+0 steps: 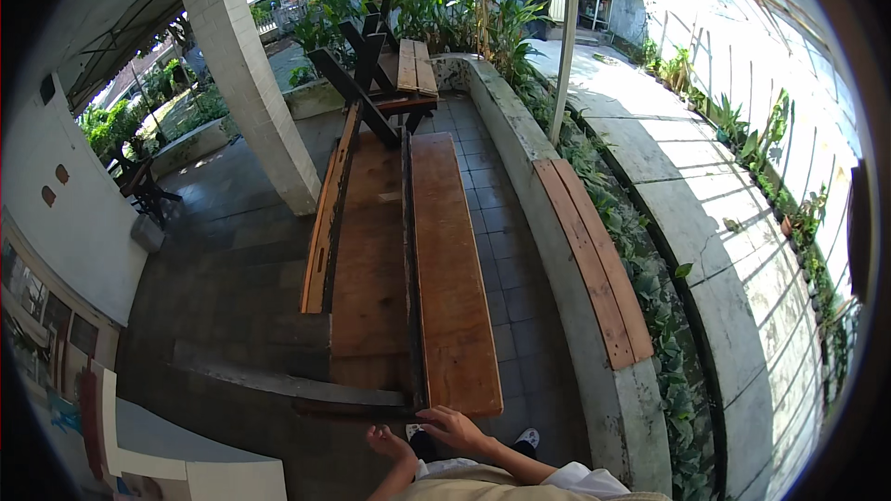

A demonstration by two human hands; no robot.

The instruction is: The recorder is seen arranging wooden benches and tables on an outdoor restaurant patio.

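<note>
My left hand, its fingers loosely curled, is low in the head view, just below a dark wooden rail. Beside it, my right hand reaches left with its fingers apart, over or against the near end of that rail. Whether it touches the wood I cannot tell. Ahead lie a brown wooden panel and a second brown panel, with a long dark bar between them. A weathered grey plank stretches left from the bar's near end.
Left of the panels lies a slotted wooden beam. Dark crossed legs and a slatted bench stand beyond. A low concrete wall bearing wooden slats runs along the right. A white pillar rises at left.
</note>
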